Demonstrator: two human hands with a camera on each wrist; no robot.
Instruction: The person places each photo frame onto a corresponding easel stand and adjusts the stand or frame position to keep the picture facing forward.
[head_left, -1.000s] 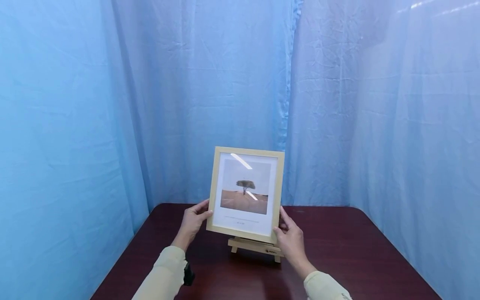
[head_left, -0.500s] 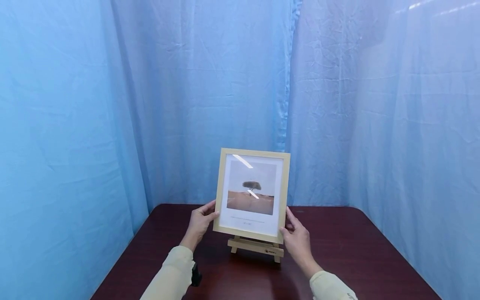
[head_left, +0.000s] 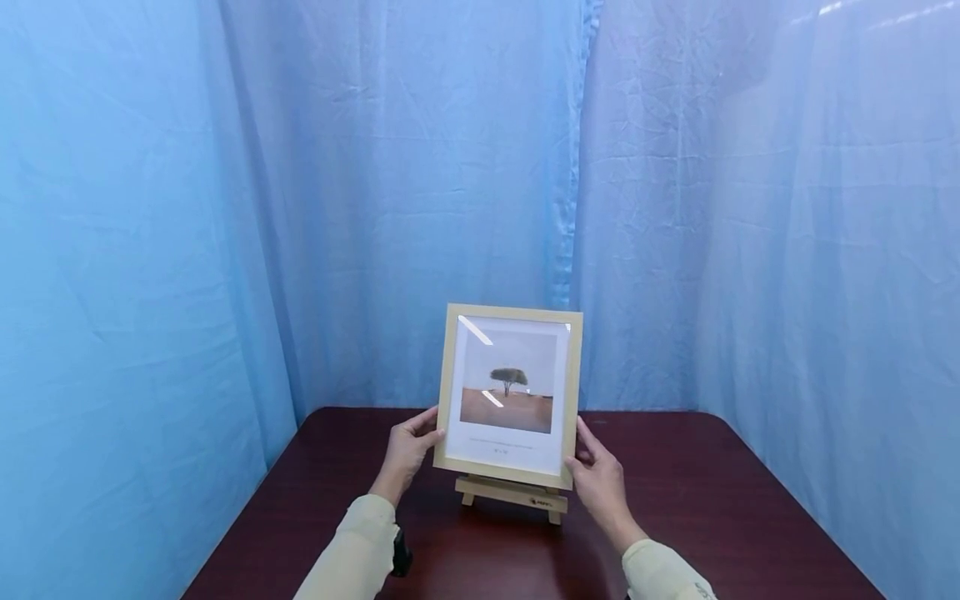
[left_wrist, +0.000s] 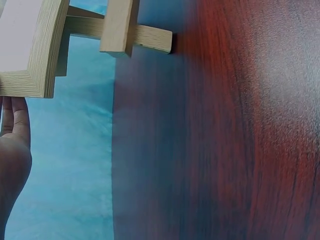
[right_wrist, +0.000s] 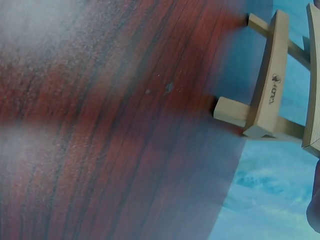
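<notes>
Both hands hold a pale wooden picture frame with a tree print behind its glass. My left hand grips its lower left edge, thumb in front and fingers reaching behind. On the lower right edge, my right hand pinches it the same way. Behind and just below the frame stands a small wooden easel; its ledge and feet show, while its upper part is hidden. In the left wrist view, the frame's corner is raised above the easel ledge. The right wrist view shows the ledge with dark lettering.
The easel stands on a dark red-brown wooden table with rounded far corners. Blue curtains hang behind the table and along both sides. A black strap device sits at the left wrist.
Both hands have carried the picture frame to the right and slightly down. It is a little less tilted now, and the easel has stayed in place.
</notes>
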